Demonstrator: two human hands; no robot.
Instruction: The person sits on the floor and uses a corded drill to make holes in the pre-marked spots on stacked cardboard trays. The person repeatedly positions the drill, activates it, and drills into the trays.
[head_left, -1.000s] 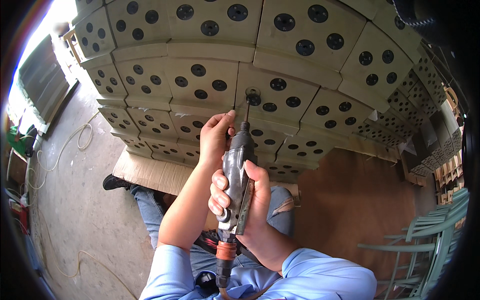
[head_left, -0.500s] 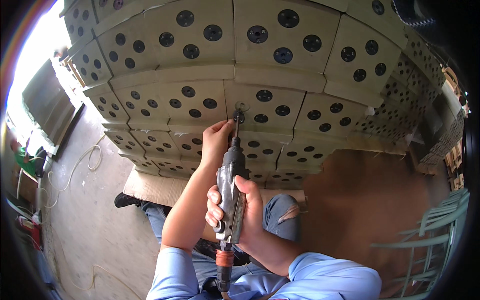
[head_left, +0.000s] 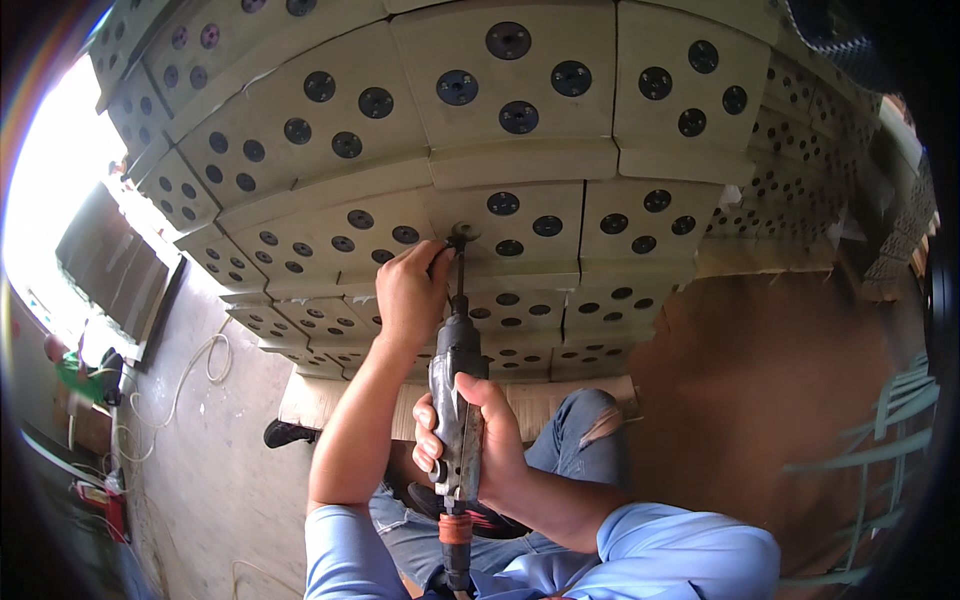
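My right hand (head_left: 487, 425) is wrapped round a grey air screwdriver (head_left: 458, 400) with an orange collar at its hose end. Its long thin bit points away from me at a panel (head_left: 430, 212) in a stack of beige, box-like pieces. At the bit's tip, thumb and fingers of my left hand (head_left: 408, 300) pinch a small dark part (head_left: 456, 243), mostly hidden by the fingers. That part overlaps the lower side of a pale round mark (head_left: 466, 230) on the panel. Several black discs (head_left: 502, 204) are set in the panels around it.
The stacked pieces fill the space ahead. A flat cardboard sheet (head_left: 330, 400) lies under the stack's near edge. On the left, a pale hose (head_left: 215, 365) curls over the concrete floor (head_left: 215, 470). Pale green rails (head_left: 860, 455) stand at right, beyond brown floor (head_left: 735, 390).
The view has shifted, so the stack sits differently. The bit's tip and my left fingers have moved up toward the pale round mark, and the dark part now overlaps it.
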